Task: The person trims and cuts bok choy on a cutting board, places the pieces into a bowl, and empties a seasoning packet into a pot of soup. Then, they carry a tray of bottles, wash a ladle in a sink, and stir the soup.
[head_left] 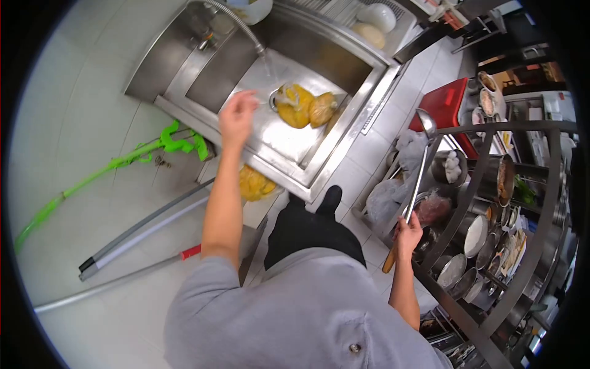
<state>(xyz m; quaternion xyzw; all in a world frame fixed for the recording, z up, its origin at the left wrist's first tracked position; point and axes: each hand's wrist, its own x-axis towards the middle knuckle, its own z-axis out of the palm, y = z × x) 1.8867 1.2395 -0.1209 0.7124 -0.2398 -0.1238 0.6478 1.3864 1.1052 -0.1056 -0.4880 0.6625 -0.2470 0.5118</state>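
My right hand (407,238) grips the long metal handle of a ladle (418,178), its bowl raised away from me and its wooden end below my fist. My left hand (238,114) hovers over the near left part of a steel sink (261,138), fingers loosely apart and slightly blurred, with nothing visible in them. Two tied plastic bags, a yellow bag (295,106) and a browner bag (322,109), lie on the sink floor beyond that hand. A flexible spray hose (246,31) hangs over the basin, and water seems to run from it.
On my right stands a metal rack (488,144) beside several pots and a red box (445,104). A yellow-filled bag (255,183) sits below the sink's front edge. A green-ended pole (110,165) and other poles lean at my left.
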